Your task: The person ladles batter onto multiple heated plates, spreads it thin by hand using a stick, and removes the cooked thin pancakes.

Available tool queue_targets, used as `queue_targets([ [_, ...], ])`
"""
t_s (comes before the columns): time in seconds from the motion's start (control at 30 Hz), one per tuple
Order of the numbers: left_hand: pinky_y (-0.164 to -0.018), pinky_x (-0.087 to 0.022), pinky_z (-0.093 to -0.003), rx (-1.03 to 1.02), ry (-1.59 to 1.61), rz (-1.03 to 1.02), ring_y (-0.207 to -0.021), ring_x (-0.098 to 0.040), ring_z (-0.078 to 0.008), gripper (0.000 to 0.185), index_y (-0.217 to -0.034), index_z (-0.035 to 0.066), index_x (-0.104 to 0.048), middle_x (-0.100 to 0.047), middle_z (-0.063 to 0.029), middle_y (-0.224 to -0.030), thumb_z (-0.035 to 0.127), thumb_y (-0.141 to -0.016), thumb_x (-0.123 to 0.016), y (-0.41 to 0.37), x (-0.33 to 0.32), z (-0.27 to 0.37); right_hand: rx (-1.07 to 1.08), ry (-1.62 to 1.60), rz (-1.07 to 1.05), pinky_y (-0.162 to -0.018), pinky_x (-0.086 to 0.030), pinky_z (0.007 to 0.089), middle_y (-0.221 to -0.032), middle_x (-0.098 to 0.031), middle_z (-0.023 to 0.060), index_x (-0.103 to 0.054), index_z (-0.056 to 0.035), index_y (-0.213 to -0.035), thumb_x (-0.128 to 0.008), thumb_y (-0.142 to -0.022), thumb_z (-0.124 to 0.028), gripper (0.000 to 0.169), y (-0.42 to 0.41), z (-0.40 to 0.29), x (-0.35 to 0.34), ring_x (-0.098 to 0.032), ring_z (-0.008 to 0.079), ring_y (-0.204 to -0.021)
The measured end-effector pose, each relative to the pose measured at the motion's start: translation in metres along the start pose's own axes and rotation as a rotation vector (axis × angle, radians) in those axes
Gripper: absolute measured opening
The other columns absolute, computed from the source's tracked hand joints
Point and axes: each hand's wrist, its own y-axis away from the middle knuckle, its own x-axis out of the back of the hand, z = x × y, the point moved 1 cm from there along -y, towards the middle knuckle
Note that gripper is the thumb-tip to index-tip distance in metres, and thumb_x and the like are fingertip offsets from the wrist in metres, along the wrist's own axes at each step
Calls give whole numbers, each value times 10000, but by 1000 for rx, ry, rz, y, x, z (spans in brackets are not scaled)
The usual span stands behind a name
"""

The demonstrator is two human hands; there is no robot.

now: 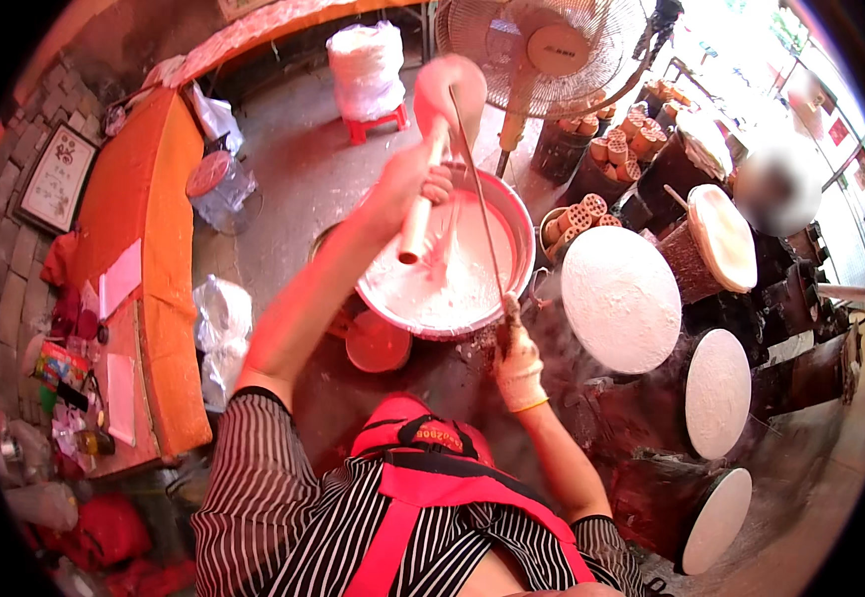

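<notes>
My bare left hand [419, 179] grips the pale, tube-like handle of a round-headed ladle [447, 97] coated in batter. The head points away from me, above the far rim of a large metal basin [528, 257]. Thick white batter [469, 239] fills much of the basin, and a strand of it trails beneath the ladle. In a stained white work glove, my right hand [519, 366] holds a long thin metal rod [486, 194], whose far tip appears against the ladle head. The batter hides whether the ladle head is flat or hollow.
To the right stand drum-like stoves with round white-coated tops, including a large one [621, 298] and a lower one [718, 394]. Behind are buckets of honeycomb briquettes [619, 149] and a pedestal fan [544, 52]. An orange-covered table [167, 298] borders the left; a wrapped stack [365, 71] sits on a red stool.
</notes>
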Motion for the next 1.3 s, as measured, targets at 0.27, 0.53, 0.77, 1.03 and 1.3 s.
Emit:
queue_targets([
  [0.27, -334, -258, -170, -34, -996, 49, -418, -317, -35, 520, -863, 45, -371, -325, 25, -589, 546, -862, -505, -13, -42, 96, 104, 310, 489, -491, -472, 436, -886, -581, 160, -196, -234, -1438, -476, -896, -187, 611, -61, -19, 26, -599, 327, -607],
  [0.53, -320, -320, -138, 779, -636, -277, -405, -355, -22, 385, -1002, 18, -422, -361, 37, -562, 396, -937, -456, -18, -19, -54, -169, 155, 670, -797, -478, 436, -1320, -437, 188, -256, -94, -1400, -457, -913, -161, 531, 101, -22, 22, -527, 393, -1048],
  [0.77, -312, -286, -125, 1500, -1025, -429, -400, -315, -9, 257, -1007, 11, -455, -338, 49, -573, 259, -942, -473, 137, -131, -323, -786, 124, 1062, -890, -445, 393, -1334, -430, 177, -343, -66, -1360, -472, -930, -234, 479, 438, -35, 15, -467, 360, -1161],
  [1.03, -392, -347, -189, 1805, -1416, -1289, -468, -409, -62, 190, -1003, 11, -473, -424, 8, -638, 179, -914, -473, 376, -228, -554, -1157, -109, 1912, -485, -369, 209, -616, -481, -33, -467, -54, -1258, -427, -957, -364, 434, 610, -210, -55, -455, 51, -528],
  [1.3, -720, -452, -459, -448, -855, -2802, -827, -586, -408, 289, -947, -58, -505, -599, -259, -814, 111, -727, -585, 581, -242, -611, -1497, 831, 1761, -809, -472, 306, -1171, -580, 109, -471, -121, -1299, -497, -915, -125, 385, 629, -326, 43, -607, 237, -955],
])
